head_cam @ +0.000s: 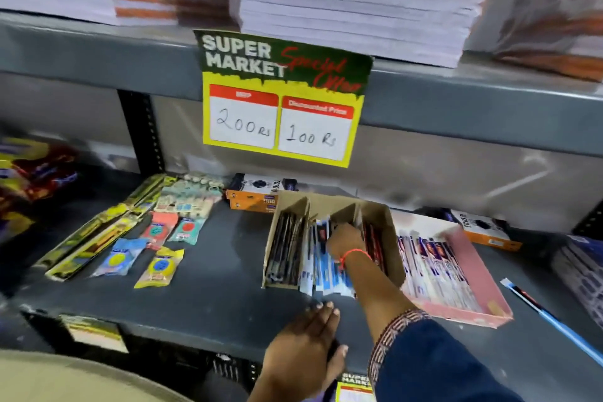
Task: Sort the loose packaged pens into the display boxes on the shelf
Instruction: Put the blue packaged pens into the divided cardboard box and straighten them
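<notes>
A brown cardboard display box [388,232] stands on the grey shelf [215,290], split into compartments. Its left one holds black packaged pens [285,250], the middle blue-and-white packaged pens [321,266], the right red ones [375,246]. My right hand [344,240] reaches into the middle compartment, fingers closed on the blue-and-white packs. My left hand [306,346] rests flat on the shelf's front edge, fingers together, holding nothing I can see. A pink display box [473,274] to the right holds white-and-purple packaged pens [430,268]. One loose blue packaged pen [551,316] lies at the far right.
Yellow-green long packs [98,238] and small coloured packets [160,268] lie on the left of the shelf. Orange-and-black boxes [254,196] sit behind the cardboard box, another [486,232] behind the pink one. A price sign [280,98] hangs from the upper shelf, which carries stacked paper [359,0].
</notes>
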{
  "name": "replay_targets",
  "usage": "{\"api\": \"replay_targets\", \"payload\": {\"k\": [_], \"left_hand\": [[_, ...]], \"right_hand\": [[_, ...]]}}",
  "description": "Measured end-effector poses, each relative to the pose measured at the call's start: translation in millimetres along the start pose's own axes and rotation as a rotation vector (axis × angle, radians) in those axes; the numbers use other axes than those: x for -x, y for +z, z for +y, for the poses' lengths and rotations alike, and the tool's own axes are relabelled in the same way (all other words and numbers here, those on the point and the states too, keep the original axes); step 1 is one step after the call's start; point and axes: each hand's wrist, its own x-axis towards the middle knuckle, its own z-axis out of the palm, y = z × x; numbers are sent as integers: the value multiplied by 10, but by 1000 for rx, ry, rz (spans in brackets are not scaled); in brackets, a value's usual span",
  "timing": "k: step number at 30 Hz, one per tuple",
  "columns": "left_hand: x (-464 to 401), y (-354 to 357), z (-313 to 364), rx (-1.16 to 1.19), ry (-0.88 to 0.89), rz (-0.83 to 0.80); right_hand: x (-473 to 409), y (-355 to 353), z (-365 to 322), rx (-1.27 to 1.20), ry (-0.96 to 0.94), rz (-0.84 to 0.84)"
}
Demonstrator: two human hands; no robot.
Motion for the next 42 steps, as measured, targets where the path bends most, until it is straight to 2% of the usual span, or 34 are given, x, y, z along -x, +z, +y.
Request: {"api": "replay_targets", "payload": {"k": [9, 15, 18, 21, 24, 28, 32, 35, 42], "left_hand": [[-8, -8, 15, -45, 6, 26], [-8, -44, 8, -51, -14, -18], [-20, -68, 51, -79, -32, -57], [-8, -42, 112, -115, -19, -70], [-62, -11, 247, -146, -20, -84], [-241, 123, 600, -135, 26, -160], [-392, 349, 987, -89, 63, -224], [-489, 448, 1219, -80, 88, -274], [-748, 600, 1578, -104, 78, -390]], "right_hand": [[-98, 103, 54, 20, 27, -37], [-34, 21, 31, 133, -167, 103], [46, -173, 133, 93, -187, 173], [141, -385, 372, -30, -137, 298], [162, -572, 744, -47, -131, 465], [166, -829, 1371, 4, -24, 484], [236, -994, 1860, -25, 51, 599], [281, -1084, 2195, -38, 140, 587], [322, -1178, 2789, 82, 387, 416]]}}
